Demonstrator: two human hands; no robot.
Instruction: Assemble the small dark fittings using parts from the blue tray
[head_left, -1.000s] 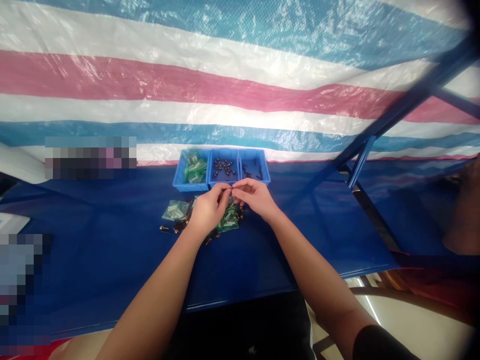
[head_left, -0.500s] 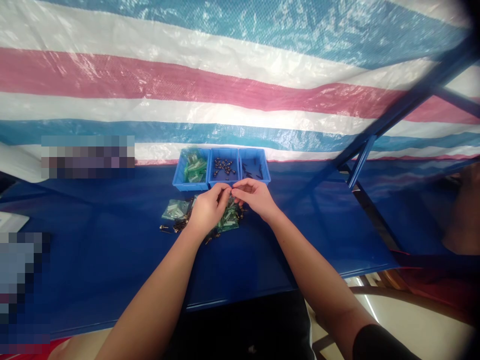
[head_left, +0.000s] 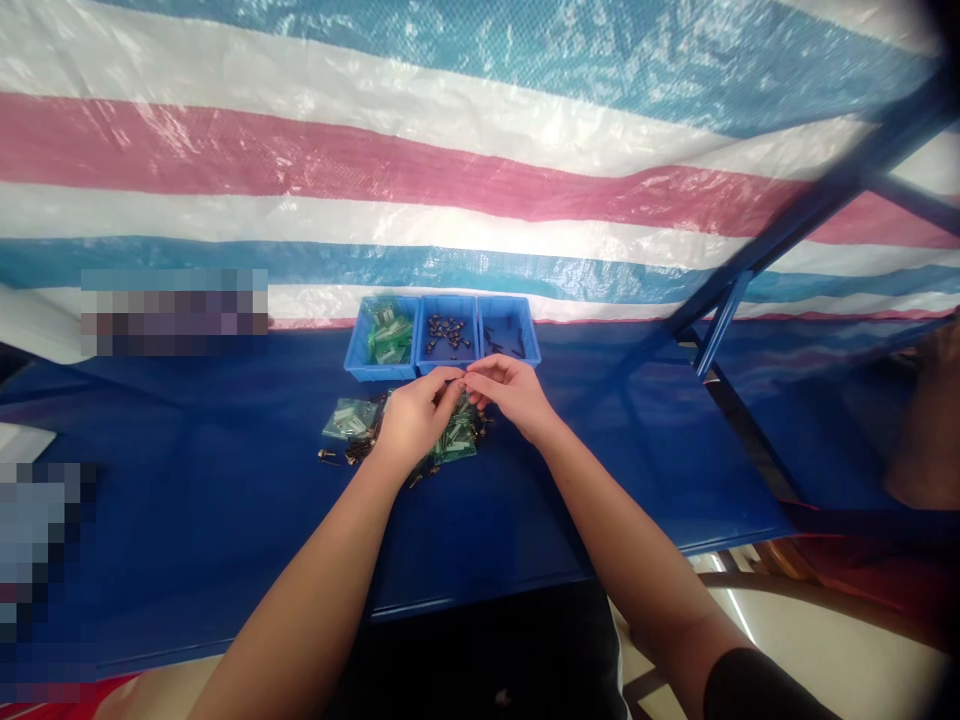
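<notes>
I am in what looks like a makeshift workshop: my blue worktable [head_left: 187, 500] bears three blue bins [head_left: 381, 373] of small parts [head_left: 448, 332], with a blue metal frame [head_left: 796, 198] and striped plastic sheeting [head_left: 390, 165] around it.

The fingertips of the left hand [head_left: 409, 418] and right hand [head_left: 519, 395] come together at a spot too small to tell whether a part is pinched there. The left hand hides some of the pile of metal parts and green bags [head_left: 459, 438] behind it; the right hand covers some of the front walls of the middle bin [head_left: 450, 352] and right bin [head_left: 510, 345]. The dark pieces [head_left: 493, 341] in the right bin are too tiny to identify. Pixelated blocks mask two areas at left. The left edge cuts off a white object [head_left: 34, 325], the bottom edge a black sleeve [head_left: 757, 690]. Another person's arm [head_left: 922, 430] blurs at the right edge.
</notes>
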